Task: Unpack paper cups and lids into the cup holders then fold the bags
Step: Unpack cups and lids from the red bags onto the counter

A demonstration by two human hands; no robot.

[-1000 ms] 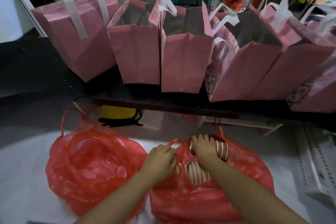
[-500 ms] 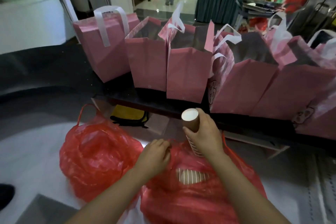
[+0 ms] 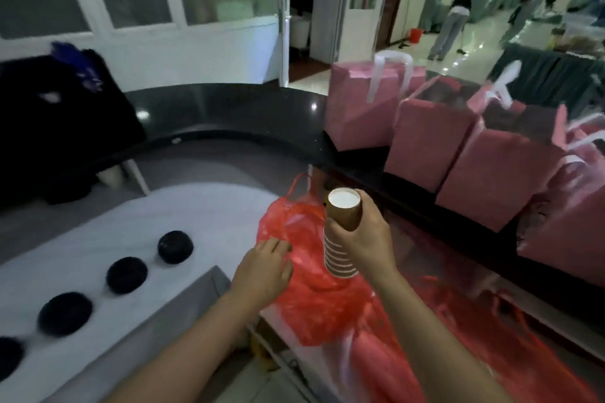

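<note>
Now that your right hand [image 3: 363, 232] has lifted the stack of paper cups [image 3: 340, 232] clear of the red bag [image 3: 307, 288], which your flat left hand [image 3: 262, 271] steadies, carry it to the round cup holders [image 3: 126, 275] at nine o'clock.

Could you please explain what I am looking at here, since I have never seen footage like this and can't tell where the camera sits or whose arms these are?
There is no machine: the camera is worn on a person's head and looks forward and down, so the two bare arms are that person's own. The right hand grips a stack of paper cups, brown with white stripes, held upside down with the white bottom on top. The left hand rests with relaxed fingers on a red plastic bag. To the left, a white counter has a row of round dark holes, probably the cup holders. On the dark ledge behind stand pink paper bags with white handles. People far down the hallway are not involved.
</note>
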